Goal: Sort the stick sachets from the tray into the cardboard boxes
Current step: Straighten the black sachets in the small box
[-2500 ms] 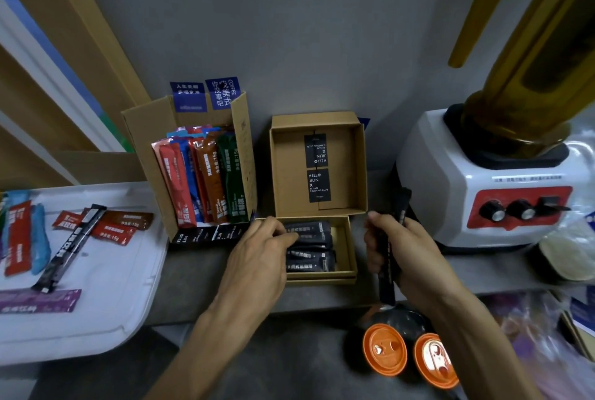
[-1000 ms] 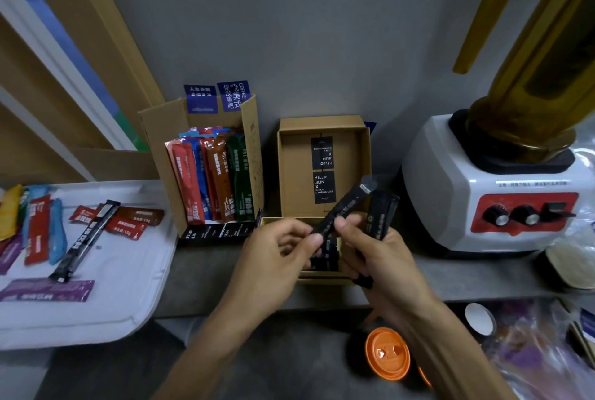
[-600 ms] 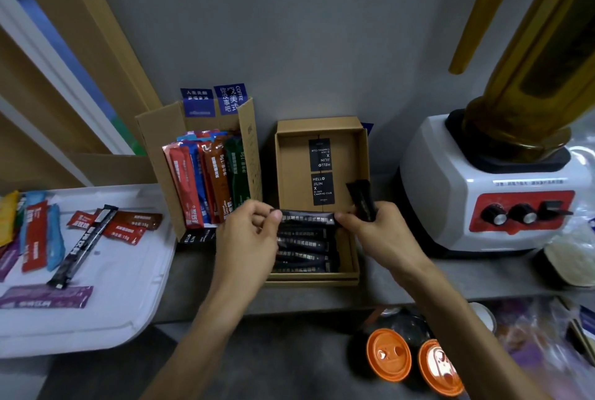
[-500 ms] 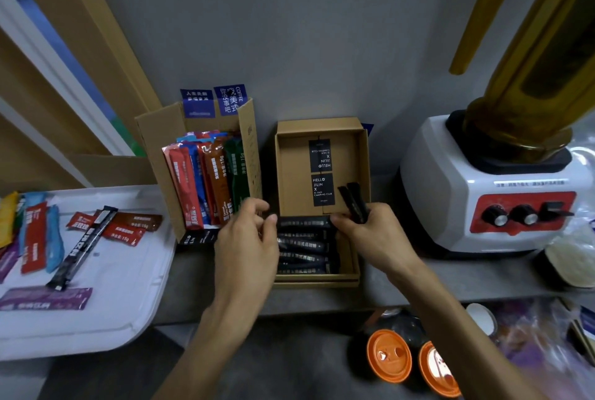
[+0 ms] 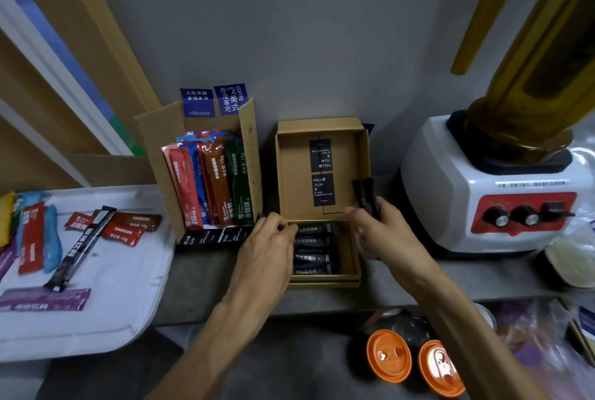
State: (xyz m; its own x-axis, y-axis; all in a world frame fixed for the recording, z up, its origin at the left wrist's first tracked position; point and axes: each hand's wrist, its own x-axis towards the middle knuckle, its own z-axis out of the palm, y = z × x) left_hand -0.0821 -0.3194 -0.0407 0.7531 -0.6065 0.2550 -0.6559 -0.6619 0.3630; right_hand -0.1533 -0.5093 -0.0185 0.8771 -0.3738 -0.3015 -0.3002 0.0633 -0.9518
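Observation:
A small flat cardboard box (image 5: pixel 355 258) lies open on the shelf, its lid (image 5: pixel 289 174) standing upright behind it. Several black stick sachets (image 5: pixel 314 253) lie stacked inside. My left hand (image 5: pixel 269 243) rests at the box's left edge, its fingertips on the top black sachet. My right hand (image 5: pixel 384 232) grips two more black sachets (image 5: pixel 365 195) that stick up above the knuckles. A taller cardboard box (image 5: pixel 151 142) to the left holds several coloured sachets (image 5: pixel 209 180) standing upright. The white tray (image 5: pixel 128 287) at left carries a black sachet (image 5: pixel 82 248) and several coloured ones.
A white blender base (image 5: pixel 444 193) with red panel and amber jug stands right of the small box. Two orange-lidded cups (image 5: pixel 413 359) sit below the shelf edge. A black sleeve (image 5: pixel 212 237) lies under the tall box. Bagged items fill the lower right.
One black sachet passed from my right hand to my left and was laid at the back of the small box. Both hands now sit lower at the box's edges.

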